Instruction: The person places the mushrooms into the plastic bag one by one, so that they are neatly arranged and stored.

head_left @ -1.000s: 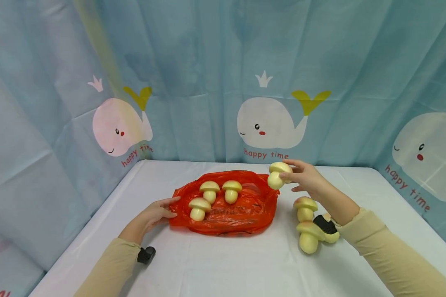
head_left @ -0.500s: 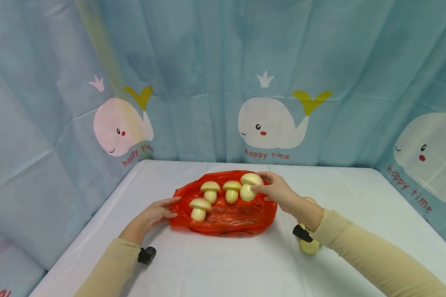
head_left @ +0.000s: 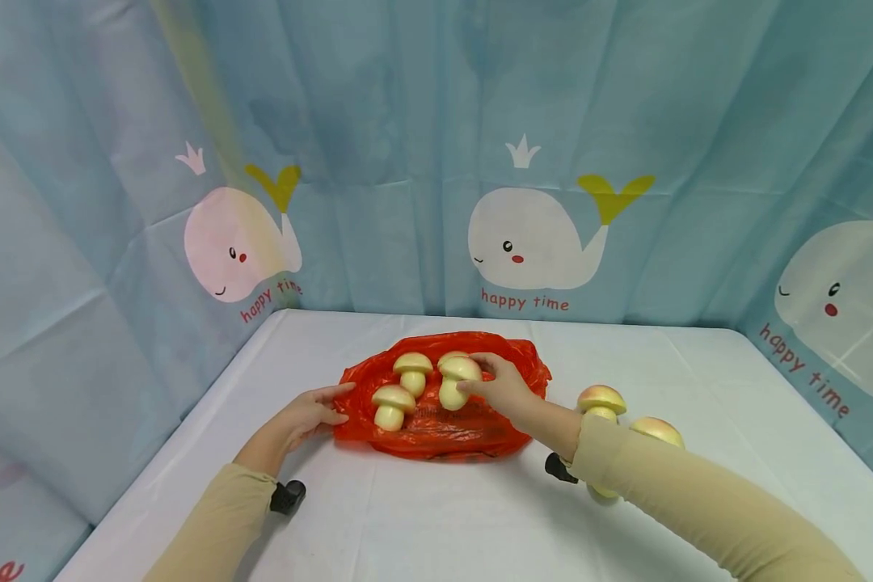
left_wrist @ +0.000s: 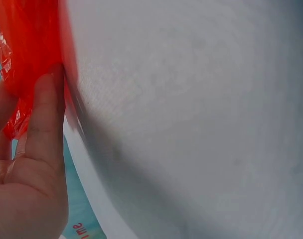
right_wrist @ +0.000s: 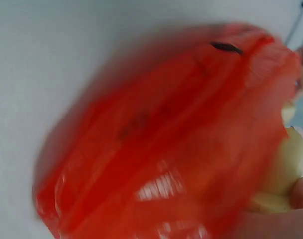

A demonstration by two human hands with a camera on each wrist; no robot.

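Note:
A crinkled red plastic bag point(head_left: 480, 440) lies spread on the table with its mouth up. My left hand point(head_left: 301, 419) grips its left edge; in the left wrist view the red film passes between the thumb and fingers point(left_wrist: 46, 119). My right hand point(head_left: 508, 398) holds a pale yellow toy mushroom point(head_left: 453, 394) by its side, cap up, over the middle of the bag. Two more mushrooms, one at the back point(head_left: 412, 370) and one in front point(head_left: 391, 408), sit in the bag's left part. Another mushroom cap point(head_left: 447, 356) peeks out behind the held one.
Right of the bag, on the white table point(head_left: 436, 517), stand more mushrooms, one with a pinkish cap point(head_left: 601, 398) and another point(head_left: 657, 430) partly behind the right sleeve point(head_left: 684, 477). A light blue curtain point(head_left: 378, 162) with whale prints rises behind the table.
My right hand has carried the mushroom leftward and down, from beyond the bag's right edge to over its middle. The left hand has stayed at the bag's left edge.

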